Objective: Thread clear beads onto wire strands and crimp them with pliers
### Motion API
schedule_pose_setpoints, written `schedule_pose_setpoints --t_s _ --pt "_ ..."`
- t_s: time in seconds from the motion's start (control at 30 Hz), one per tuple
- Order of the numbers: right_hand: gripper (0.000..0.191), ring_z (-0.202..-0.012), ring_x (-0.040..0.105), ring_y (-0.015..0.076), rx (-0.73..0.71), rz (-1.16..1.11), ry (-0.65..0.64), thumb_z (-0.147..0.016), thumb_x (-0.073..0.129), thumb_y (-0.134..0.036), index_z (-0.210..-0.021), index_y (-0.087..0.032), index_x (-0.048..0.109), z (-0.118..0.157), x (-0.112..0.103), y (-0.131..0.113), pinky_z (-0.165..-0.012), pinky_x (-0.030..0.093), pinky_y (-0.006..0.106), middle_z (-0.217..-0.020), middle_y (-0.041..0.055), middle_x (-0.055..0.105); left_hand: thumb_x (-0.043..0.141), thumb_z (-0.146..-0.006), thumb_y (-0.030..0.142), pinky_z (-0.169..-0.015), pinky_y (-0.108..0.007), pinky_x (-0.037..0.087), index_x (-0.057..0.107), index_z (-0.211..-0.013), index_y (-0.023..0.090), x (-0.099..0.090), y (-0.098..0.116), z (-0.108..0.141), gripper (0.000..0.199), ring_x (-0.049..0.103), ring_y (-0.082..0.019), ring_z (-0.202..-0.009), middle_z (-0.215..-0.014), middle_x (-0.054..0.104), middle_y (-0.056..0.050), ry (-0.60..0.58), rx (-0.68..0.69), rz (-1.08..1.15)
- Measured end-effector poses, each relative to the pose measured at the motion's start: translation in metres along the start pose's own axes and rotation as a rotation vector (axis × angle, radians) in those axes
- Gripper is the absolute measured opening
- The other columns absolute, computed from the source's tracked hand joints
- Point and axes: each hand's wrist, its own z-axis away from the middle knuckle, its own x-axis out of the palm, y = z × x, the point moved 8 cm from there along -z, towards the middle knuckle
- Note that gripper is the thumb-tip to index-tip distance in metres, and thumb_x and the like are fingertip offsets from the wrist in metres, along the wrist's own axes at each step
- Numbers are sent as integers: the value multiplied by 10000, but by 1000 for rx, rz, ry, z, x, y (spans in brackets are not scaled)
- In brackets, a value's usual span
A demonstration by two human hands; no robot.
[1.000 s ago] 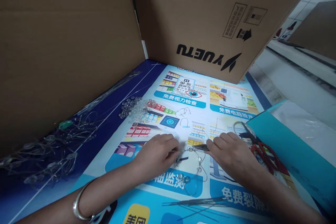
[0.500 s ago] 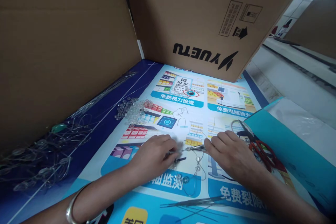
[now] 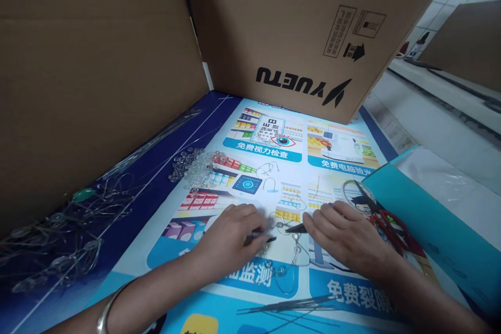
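Note:
My left hand (image 3: 237, 235) is closed, thumb and fingers pinching a thin wire with a clear bead (image 3: 279, 224) at its right. A dark, narrow piece shows at those fingertips; I cannot make out what it is. My right hand (image 3: 348, 232) is wrapped round needle-nose pliers (image 3: 296, 229), their handles hidden in the palm. The dark tip points left, just right of the bead. Below it, a looped wire chain with clear beads (image 3: 281, 271) lies between the hands on the printed sheet.
Loose clear beads (image 3: 199, 167) lie in a heap beyond my left hand. Straight wires (image 3: 289, 303) lie in front. Red-handled scissors (image 3: 393, 227) and a turquoise box (image 3: 434, 229) are at right. Beaded wires (image 3: 66, 245) lie at left; cardboard walls (image 3: 274, 26) stand behind.
The pliers' tip has come off the wire beside the bead and turned, now looking darker. My right hand has rolled slightly; my left hand keeps its pinch. The view has shifted a little.

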Motion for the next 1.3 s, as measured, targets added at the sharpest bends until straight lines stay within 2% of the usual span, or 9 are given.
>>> schedule_pose_setpoints --t_s 0.3,0.53,0.7,0.83,0.97,1.03,1.13,1.23,1.3 --pt "275 -859 498 211 23 57 128 -850 407 -98 -1084 -92 551 9 2 -4 -757 343 381 -896 79 612 525 -793 216 -689 -321 345 553 -827 216 4 -1 0 44 488 -190 -800 -815 552 -9 -7 16 21" --pt "261 -852 493 201 44 49 129 -860 423 -130 -1084 -108 555 7 7 -2 -762 344 373 -910 76 614 546 -777 176 -709 -324 355 556 -854 217 3 -1 1 88 495 -183 -820 -838 559 -5 19 23 68" --pt "267 -846 489 211 50 51 163 -855 437 -129 -1093 -92 553 8 5 -3 -760 343 383 -912 70 608 576 -783 236 -740 -337 368 563 -964 224 -1 15 -5 182 486 -196 -874 -918 556 -31 75 139 66" --pt "266 -846 484 212 69 35 177 -861 437 -137 -1100 -90 547 10 3 -1 -756 336 384 -927 67 602 544 -816 264 -728 -343 369 615 -886 231 5 25 -13 105 484 -193 -827 -864 553 -28 12 203 2" --pt "242 -823 477 192 77 -1 183 -873 419 -127 -1075 -107 551 11 2 1 -742 318 366 -920 66 601 500 -842 226 -699 -314 386 639 -828 207 10 25 -20 141 491 -174 -789 -807 542 -32 -46 192 76" --pt "222 -793 471 180 112 -45 162 -875 412 -119 -1043 -123 558 10 4 5 -724 305 354 -890 64 601 481 -849 203 -677 -296 393 644 -807 194 12 24 -20 169 497 -165 -776 -799 538 -37 -77 188 119" --pt "161 -762 455 178 250 -166 58 -862 444 -134 -954 -155 574 10 15 15 -693 284 340 -822 52 588 495 -835 179 -665 -290 398 653 -815 192 16 21 -17 160 502 -165 -779 -825 541 -45 -93 187 117" --pt "87 -776 452 194 382 -328 -53 -836 517 -239 -817 -187 584 14 29 21 -685 264 334 -770 33 572 514 -830 185 -661 -283 400 659 -810 194 19 19 -14 147 505 -165 -779 -808 543 -45 -80 192 113" --pt "131 -788 457 205 427 -415 -88 -807 562 -323 -765 -201 586 16 34 21 -689 256 337 -756 26 573 512 -832 174 -666 -280 404 658 -827 194 21 18 -12 147 510 -165 -795 -823 547 -49 -70 185 122"
